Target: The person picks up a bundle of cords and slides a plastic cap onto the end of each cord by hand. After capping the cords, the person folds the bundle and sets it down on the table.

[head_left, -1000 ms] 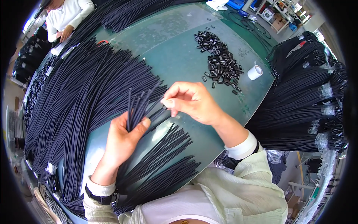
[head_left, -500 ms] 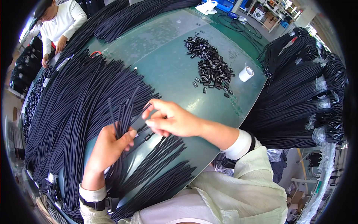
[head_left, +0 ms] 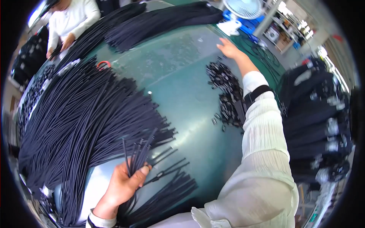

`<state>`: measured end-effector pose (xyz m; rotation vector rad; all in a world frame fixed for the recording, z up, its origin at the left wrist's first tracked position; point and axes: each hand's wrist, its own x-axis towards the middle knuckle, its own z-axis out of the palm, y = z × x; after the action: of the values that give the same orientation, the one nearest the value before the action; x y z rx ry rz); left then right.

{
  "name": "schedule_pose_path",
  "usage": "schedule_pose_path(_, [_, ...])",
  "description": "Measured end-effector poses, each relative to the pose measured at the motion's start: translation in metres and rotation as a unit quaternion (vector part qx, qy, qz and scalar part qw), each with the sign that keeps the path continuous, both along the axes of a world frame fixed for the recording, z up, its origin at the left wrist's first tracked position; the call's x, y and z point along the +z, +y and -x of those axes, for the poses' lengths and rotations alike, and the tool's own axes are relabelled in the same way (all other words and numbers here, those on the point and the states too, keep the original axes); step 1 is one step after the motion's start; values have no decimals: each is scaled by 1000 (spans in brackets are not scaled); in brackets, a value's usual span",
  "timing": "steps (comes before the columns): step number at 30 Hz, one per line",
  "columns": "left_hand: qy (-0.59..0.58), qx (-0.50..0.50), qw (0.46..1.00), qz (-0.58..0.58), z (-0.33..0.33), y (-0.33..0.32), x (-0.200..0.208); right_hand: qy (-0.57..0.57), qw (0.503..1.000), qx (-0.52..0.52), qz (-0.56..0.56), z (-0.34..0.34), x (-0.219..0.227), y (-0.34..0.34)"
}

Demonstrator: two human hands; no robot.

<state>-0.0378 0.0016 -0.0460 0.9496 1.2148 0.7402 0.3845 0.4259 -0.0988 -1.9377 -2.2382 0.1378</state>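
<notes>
Green and glossy, the round table is filling most of the workshop floor. At its near edge the person's left hand is closing around a small bunch of black cords, their ends fanning upward. The right hand is stretching to the table's far side with fingers loosely spread, gripping nothing, just past a heap of small black clips lying right of the table's centre. A huge spread of black cords is covering the table's left half. Beyond the table's far-left rim, another person in white is working.
</notes>
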Motion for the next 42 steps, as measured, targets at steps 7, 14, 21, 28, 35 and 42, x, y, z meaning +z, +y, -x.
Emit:
schedule_pose_path(7, [-14, 20, 999, 45, 7, 8, -7, 109, 988, -38, 103, -14, -25, 7])
schedule_pose_path(14, [-8, 31, 999, -3, -2, 8, -21, 117, 986, 79, 89, 30, -5, -115])
schedule_pose_path(21, [15, 32, 999, -39, -9, 1, -15, 85, 978, 177, 68, 52, -6, -189])
schedule_pose_path(28, [20, 20, 998, -62, -11, -5, -12, 93, 966, 236, 47, 72, -1, -265])
schedule_pose_path(35, [21, 16, 997, -70, -8, -9, -6, 208, 942, 244, 94, 87, 20, -247])
schedule_pose_path(42, [-5, 25, 998, -54, -5, -3, -3, 161, 982, -73, -71, 103, -18, -92])
